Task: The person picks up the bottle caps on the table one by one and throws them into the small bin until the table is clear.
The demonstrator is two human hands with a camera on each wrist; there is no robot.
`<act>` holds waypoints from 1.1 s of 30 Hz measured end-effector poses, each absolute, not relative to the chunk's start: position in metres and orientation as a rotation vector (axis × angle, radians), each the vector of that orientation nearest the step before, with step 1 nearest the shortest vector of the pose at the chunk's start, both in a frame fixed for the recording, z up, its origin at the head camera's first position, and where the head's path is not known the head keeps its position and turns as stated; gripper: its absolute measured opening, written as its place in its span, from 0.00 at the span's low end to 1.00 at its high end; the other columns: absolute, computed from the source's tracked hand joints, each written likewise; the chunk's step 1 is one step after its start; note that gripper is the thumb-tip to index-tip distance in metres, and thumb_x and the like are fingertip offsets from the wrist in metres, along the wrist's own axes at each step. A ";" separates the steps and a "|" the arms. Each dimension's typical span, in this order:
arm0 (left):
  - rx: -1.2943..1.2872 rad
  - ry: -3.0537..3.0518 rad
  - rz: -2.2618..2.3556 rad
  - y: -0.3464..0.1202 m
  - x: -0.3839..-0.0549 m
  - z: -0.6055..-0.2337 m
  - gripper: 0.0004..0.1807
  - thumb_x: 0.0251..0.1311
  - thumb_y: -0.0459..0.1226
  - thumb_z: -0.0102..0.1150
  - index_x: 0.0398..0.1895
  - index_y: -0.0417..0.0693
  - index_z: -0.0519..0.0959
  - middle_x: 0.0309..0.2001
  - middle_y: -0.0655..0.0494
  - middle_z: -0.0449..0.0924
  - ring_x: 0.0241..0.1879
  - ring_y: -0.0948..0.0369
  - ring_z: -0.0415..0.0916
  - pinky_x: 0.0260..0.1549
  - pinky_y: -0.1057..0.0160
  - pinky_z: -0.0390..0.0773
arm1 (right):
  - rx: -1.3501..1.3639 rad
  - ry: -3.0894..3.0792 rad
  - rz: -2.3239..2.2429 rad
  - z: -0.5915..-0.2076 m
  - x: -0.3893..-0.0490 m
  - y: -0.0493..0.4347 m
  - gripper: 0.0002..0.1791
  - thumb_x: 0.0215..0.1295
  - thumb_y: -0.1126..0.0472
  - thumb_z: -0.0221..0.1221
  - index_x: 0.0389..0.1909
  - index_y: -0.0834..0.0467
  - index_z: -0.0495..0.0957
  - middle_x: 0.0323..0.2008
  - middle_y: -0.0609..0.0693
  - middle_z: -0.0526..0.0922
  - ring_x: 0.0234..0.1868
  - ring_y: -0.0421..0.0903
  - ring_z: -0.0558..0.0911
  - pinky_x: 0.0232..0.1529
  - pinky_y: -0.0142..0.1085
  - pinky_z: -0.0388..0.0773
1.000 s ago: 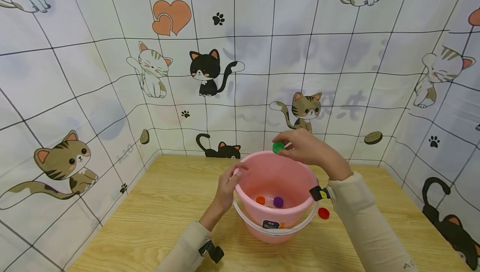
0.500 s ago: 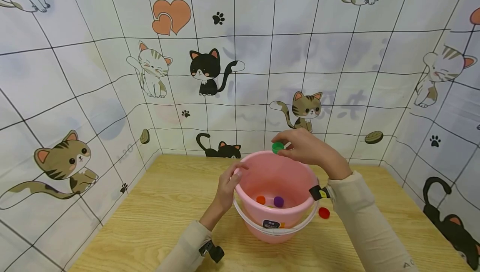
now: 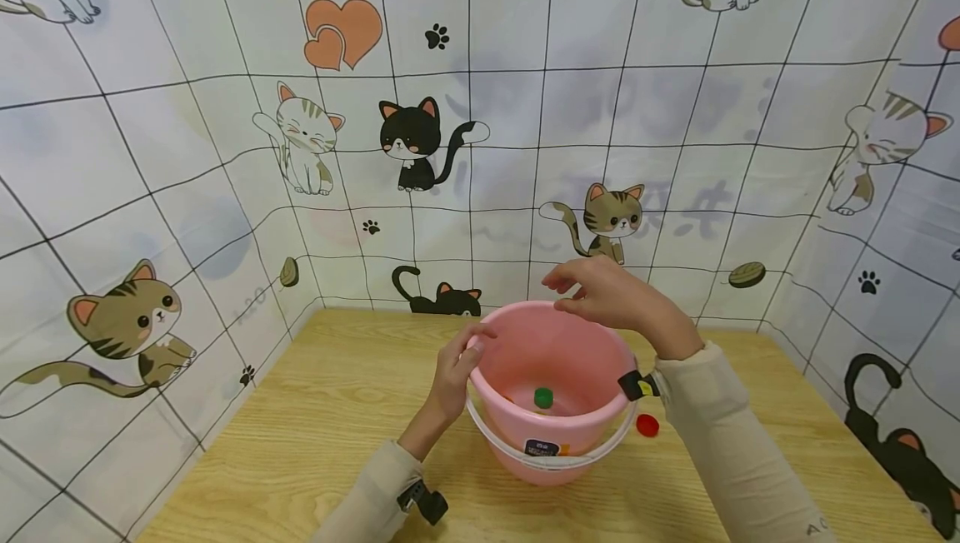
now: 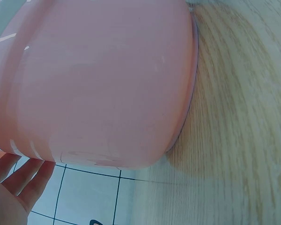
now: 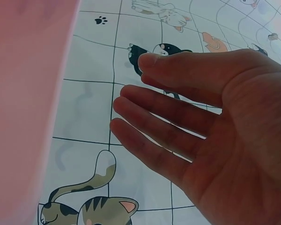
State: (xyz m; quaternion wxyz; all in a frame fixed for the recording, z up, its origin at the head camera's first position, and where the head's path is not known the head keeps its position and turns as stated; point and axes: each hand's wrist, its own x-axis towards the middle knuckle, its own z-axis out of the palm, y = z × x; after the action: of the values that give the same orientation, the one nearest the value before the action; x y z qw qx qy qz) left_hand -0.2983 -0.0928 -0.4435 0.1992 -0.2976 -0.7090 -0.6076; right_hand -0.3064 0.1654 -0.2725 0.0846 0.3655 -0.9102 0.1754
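A pink bucket [image 3: 570, 347] stands upright on the wooden table, its white handle [image 3: 551, 463] hanging down in front. My left hand [image 3: 452, 370] grips its left rim, thumb outside and fingers over the edge; in the left wrist view the fingers [image 4: 32, 180] lie against the bucket wall. Over the far right rim hovers my right hand [image 3: 611, 295], holding nothing, and the right wrist view shows its fingers [image 5: 154, 124] extended and spread. Down inside the bucket is a green bottle cap [image 3: 543, 398]. An orange sliver [image 3: 509, 398] shows beside it, mostly hidden by the near rim.
On the table [image 3: 337, 410], just right of the bucket, lies a red bottle cap [image 3: 647, 425]. A white grid-patterned cloth [image 3: 502, 127] printed with cartoon cats encloses the back and both sides.
My right hand has let go of the green bottle cap, which dropped into the bucket. The purple cap is now out of sight, the orange one mostly so. My left hand has stayed put.
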 end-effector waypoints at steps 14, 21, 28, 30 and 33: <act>-0.816 -1.987 -1.730 -0.093 -0.299 -0.446 0.19 0.73 0.41 0.42 0.54 0.43 0.79 0.55 0.39 0.81 0.47 0.41 0.80 0.42 0.51 0.87 | 1.053 -2.702 0.528 -0.276 -0.299 0.177 0.17 0.66 0.64 0.66 0.55 0.63 0.83 0.52 0.58 0.88 0.51 0.54 0.87 0.49 0.49 0.87; -0.811 -1.996 -1.740 -0.093 -0.299 -0.446 0.18 0.73 0.42 0.42 0.55 0.45 0.79 0.56 0.42 0.81 0.49 0.44 0.80 0.43 0.55 0.86 | 1.022 -2.703 0.575 -0.284 -0.295 0.195 0.16 0.66 0.65 0.66 0.54 0.63 0.83 0.51 0.59 0.87 0.50 0.56 0.87 0.47 0.50 0.87; -0.829 -1.992 -1.728 -0.091 -0.301 -0.445 0.19 0.73 0.42 0.42 0.55 0.42 0.78 0.55 0.39 0.81 0.48 0.41 0.80 0.43 0.53 0.86 | 0.935 -2.700 0.616 -0.296 -0.290 0.219 0.16 0.67 0.64 0.65 0.55 0.63 0.83 0.51 0.58 0.87 0.50 0.56 0.87 0.48 0.50 0.87; -0.828 -1.992 -1.723 -0.091 -0.302 -0.445 0.19 0.73 0.41 0.42 0.55 0.41 0.78 0.55 0.39 0.81 0.48 0.41 0.79 0.43 0.52 0.86 | 0.914 -2.697 0.612 -0.301 -0.289 0.225 0.16 0.68 0.64 0.64 0.55 0.63 0.82 0.51 0.58 0.88 0.49 0.55 0.87 0.47 0.49 0.87; -0.818 -1.996 -1.730 -0.092 -0.302 -0.446 0.19 0.73 0.41 0.42 0.55 0.41 0.78 0.55 0.38 0.81 0.47 0.41 0.80 0.42 0.52 0.86 | 0.899 -2.682 0.614 -0.311 -0.287 0.233 0.16 0.69 0.64 0.64 0.55 0.63 0.82 0.51 0.58 0.88 0.46 0.54 0.88 0.46 0.48 0.87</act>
State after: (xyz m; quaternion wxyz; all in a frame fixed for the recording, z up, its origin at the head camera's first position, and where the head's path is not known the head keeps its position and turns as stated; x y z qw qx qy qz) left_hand -0.3017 -0.0918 -0.4463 0.1872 -0.2906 -0.7092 -0.6145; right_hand -0.2867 0.2329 -0.3112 0.1232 0.3082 -0.9195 0.2104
